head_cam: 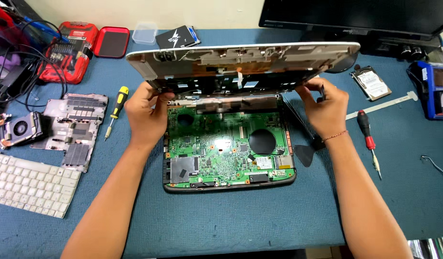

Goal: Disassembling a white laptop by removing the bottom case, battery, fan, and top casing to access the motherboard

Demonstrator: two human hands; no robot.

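Green circuit board (pixel 221 148) lies bare in the laptop's lower shell (pixel 228 188) on the blue mat (pixel 240 220); I have the white top cover (pixel 240 60) tilted up above it, my left hand (pixel 147 115) clamped on its left edge, my right hand (pixel 324 108) gripping the right edge with a thin black tool; I judge the cover mid-lift; next calls for checking nothing tethers it underneath.

- Cover (pixel 240 60), held at both ends: pale matt plastic, dull metal-looking patches inside.
- Board (pixel 221 148): glossy green, glinting at its middle.
- Mat (pixel 231 216): blue, rough woven look.
- Keyboard (pixel 29 184), near left: off-white matt plastic.
- Drive (pixel 371 82), far right: shiny bare metal.
- Screwdriver (pixel 117 108), left: yellow-and-black handle, metal shaft.
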